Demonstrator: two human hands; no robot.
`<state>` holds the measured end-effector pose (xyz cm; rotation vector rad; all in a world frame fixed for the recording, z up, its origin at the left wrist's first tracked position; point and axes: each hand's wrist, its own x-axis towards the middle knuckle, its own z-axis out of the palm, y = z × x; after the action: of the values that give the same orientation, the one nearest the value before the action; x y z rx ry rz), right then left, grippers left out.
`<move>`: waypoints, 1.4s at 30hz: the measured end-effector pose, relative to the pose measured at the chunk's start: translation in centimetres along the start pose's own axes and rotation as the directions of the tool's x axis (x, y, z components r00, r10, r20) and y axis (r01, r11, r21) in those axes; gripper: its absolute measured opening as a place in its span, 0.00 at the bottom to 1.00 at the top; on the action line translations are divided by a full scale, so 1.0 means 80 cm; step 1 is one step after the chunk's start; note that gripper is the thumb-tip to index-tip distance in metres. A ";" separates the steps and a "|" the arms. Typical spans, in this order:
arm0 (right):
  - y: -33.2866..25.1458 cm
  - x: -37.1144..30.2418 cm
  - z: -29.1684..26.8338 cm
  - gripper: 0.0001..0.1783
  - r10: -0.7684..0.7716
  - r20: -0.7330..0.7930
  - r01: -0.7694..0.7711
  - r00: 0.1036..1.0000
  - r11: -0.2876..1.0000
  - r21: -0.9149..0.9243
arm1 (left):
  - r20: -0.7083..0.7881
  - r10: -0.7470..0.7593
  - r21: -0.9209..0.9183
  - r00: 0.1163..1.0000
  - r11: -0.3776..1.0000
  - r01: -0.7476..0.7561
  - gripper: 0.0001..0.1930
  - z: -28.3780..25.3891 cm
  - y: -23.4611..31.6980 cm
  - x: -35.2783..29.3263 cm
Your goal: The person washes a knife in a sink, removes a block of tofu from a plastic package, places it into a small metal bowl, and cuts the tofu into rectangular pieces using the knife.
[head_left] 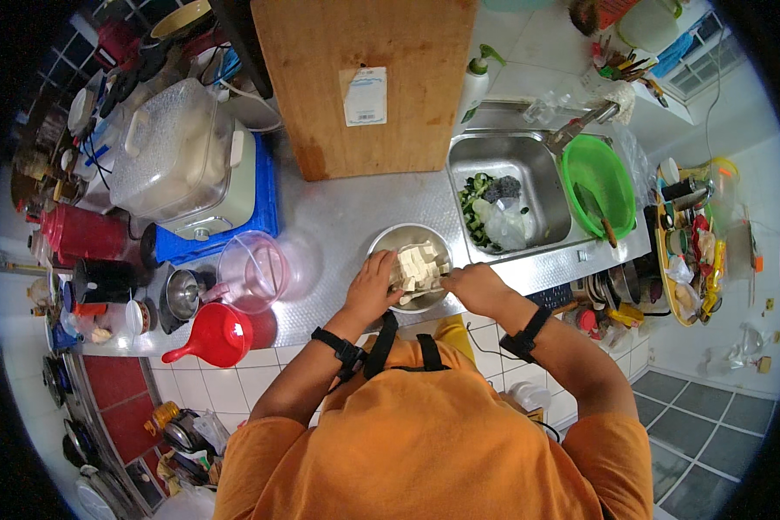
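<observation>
A round metal bowl (407,230) sits on the steel counter close to my body. Pale, cream-coloured cut pieces that look like tofu (419,264) fill it. My left hand (371,284) grips the bowl's left side, fingers over the rim and beside the pieces. At the right rim, my right hand (478,288) is closed, thumb and forefinger reaching the bowl's edge. What lies inside that grip is hidden from this view. Both wrists wear black straps.
Right of the bowl, the sink (537,186) holds green scraps and a plastic bag; a green basin (596,186) rests at its far side. A wooden board (364,52) stands behind. Left are a clear pink jug (253,270), red dipper (221,336) and lidded appliance (182,160).
</observation>
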<state>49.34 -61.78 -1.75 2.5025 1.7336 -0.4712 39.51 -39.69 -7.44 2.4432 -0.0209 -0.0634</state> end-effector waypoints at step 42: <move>-0.086 -0.017 0.067 0.08 0.391 -0.236 -0.407 0.890 0.913 -0.021 | 0.189 -0.560 -0.671 0.807 0.526 0.523 0.15 0.039 0.021 -0.014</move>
<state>41.42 -61.70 -5.63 2.8468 1.2011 -0.0931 38.19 -42.94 -8.75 1.5829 0.6875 -0.2435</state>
